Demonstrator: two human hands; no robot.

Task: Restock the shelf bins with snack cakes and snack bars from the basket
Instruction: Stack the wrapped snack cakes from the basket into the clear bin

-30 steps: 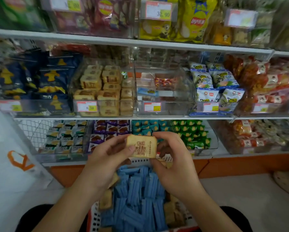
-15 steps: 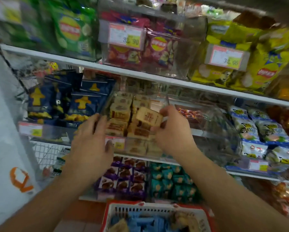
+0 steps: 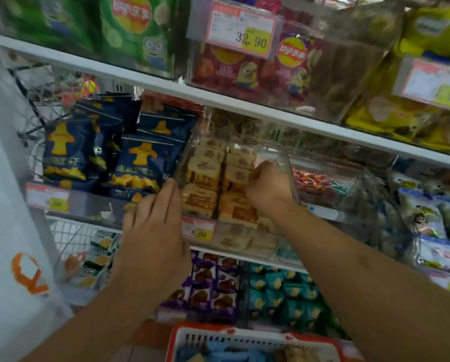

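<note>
Clear plastic bin [image 3: 284, 163] w/ glossy square snack cakes [image 3: 205, 173], right hand [image 3: 268, 189] curled inside, grip unclear, left hand [image 3: 151, 231] flat, holding nothing, basket [image 3: 244, 335] cut off.

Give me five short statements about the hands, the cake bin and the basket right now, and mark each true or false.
1. The right hand reaches into the clear bin of snack cakes. True.
2. The left hand lies flat, fingers straight, by the bin's left front corner. True.
3. The left hand grips a dark blue snack bag. False: it holds nothing.
4. The price tag on the cake bin reads 32.90. False: it reads 8.00.
5. The basket has a green rim. False: it is red.
</note>
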